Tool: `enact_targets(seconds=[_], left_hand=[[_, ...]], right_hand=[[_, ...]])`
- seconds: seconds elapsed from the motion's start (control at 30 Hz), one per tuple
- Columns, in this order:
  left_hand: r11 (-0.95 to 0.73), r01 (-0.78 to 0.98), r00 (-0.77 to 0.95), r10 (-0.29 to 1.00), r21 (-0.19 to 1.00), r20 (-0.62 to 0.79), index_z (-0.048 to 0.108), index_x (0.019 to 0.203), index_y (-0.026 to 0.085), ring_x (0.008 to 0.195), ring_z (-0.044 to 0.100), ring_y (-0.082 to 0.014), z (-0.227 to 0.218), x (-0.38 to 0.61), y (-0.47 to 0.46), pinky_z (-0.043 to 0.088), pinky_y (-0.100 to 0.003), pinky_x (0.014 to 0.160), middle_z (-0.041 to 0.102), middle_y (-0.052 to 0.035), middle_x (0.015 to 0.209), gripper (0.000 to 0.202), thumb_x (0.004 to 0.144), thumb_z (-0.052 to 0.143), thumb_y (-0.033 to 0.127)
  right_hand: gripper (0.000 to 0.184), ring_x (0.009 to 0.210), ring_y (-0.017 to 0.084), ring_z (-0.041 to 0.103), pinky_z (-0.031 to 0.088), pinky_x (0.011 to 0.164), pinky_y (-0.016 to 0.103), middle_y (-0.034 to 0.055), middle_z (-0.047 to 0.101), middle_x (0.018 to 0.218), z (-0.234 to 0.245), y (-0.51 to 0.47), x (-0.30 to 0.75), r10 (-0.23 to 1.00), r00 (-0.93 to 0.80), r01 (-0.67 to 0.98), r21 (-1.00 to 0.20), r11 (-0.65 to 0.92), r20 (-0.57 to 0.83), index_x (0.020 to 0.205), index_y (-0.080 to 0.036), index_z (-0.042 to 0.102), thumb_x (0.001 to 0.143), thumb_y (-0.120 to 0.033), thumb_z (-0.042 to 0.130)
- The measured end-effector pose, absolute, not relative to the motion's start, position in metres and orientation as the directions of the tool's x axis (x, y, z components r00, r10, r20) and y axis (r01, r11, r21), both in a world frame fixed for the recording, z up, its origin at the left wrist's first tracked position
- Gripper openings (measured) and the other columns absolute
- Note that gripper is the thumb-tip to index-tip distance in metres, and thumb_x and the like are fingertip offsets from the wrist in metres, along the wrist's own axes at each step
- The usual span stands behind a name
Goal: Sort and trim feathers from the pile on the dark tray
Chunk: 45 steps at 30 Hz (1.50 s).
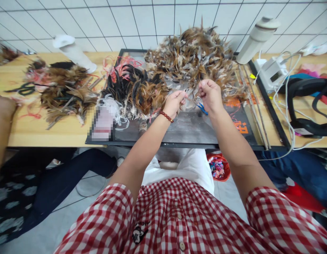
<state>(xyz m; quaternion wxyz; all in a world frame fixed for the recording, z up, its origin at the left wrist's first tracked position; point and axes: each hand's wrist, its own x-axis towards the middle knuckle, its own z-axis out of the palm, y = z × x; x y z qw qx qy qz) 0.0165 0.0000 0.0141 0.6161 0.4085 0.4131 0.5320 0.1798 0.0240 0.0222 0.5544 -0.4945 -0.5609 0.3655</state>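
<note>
1. Head view, left hand (176, 100): fingers pinched narrow, contents cannot be told; black-and-brown feather pile (150, 92) just leftward.
2. Same view, right hand (210, 93): fingers curled narrow, contents likewise; large brown feather heap (190, 56) just beyond, atop bench (60, 135).

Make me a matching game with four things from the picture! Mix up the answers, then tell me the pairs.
Things:
1. Big feather pile
2. Bead bracelet
3. Red basket
4. Right hand

Clues:
A. On the floor, lower than the table
B. Nothing worn around its wrist
C. On the table, beyond both hands, near the tiled wall
D. Around the wrist of the left hand

Right pairs: 1-C, 2-D, 3-A, 4-B.
</note>
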Motion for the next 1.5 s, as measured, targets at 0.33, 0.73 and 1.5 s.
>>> enact_targets(seconds=[0.33,0.73,1.5], left_hand=[[0.095,-0.441,-0.134,0.976,0.893,-0.17,0.065,0.081,0.021,0.054,0.048,-0.0047,0.017,0.006,0.011,0.047,-0.017,0.059,0.044,0.0069,0.059,0.033,0.097,0.071,0.049],[0.086,-0.355,-0.129,0.982,0.931,-0.14,0.058,0.072,0.019,0.051,0.044,-0.0045,0.02,0.01,0.005,0.037,-0.017,0.055,0.043,0.0085,0.055,0.033,0.097,0.072,0.035],[-0.106,0.058,-0.081,0.991,0.993,0.111,0.072,0.072,0.021,0.061,0.045,-0.0135,-0.005,0.011,0.01,0.035,-0.024,0.066,0.05,0.0048,0.056,0.023,0.095,0.066,0.023]], right_hand=[[0.035,0.103,0.032,0.063,0.049,0.09,0.045,0.0154,0.072,0.097,0.017,0.005,0.173,0.926,-0.182,0.845,-0.429,0.32,0.331,0.095,-0.016,0.079,0.098,-0.048,0.064],[0.039,0.115,0.034,0.066,0.051,0.099,0.046,0.0198,0.073,0.123,0.025,-0.007,0.161,0.923,-0.23,0.894,-0.307,0.326,0.309,0.125,-0.014,0.074,0.101,-0.033,0.05],[0.017,0.091,0.033,0.074,0.052,0.078,0.043,0.0121,0.082,0.091,0.079,-0.025,0.272,0.991,0.009,0.972,-0.236,0.022,0.13,0.096,-0.022,0.086,0.088,-0.027,0.072]])
